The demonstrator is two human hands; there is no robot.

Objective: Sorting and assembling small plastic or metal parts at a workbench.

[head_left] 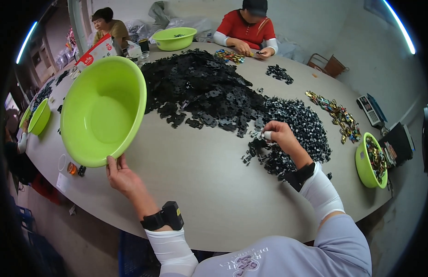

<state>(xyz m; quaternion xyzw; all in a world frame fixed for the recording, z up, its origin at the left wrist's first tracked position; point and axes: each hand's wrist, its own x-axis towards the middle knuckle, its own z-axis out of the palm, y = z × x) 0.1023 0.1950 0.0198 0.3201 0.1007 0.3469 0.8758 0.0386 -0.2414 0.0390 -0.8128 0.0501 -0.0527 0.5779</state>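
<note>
My left hand (121, 174) grips the lower rim of a lime-green plastic basin (105, 115), tilted up off the table so that its bare inside shows. My right hand (281, 135) reaches to the near-left edge of a heap of small black parts with silvery bits (299, 129). Its fingers are drawn together, one wearing a white cover; what is between them is too small to make out. Left of that heap spreads a large pile of flat black plastic pieces (200, 85). A few loose black parts (255, 150) lie just below my right fingertips.
Shiny multicoloured pieces (336, 115) lie at the right, near a green basin of similar pieces (372, 159) and a scale (370, 111). Across the table a person in red (248, 32) handles small parts; another green basin (174, 39) stands there. An orange roll (72, 168) lies at left.
</note>
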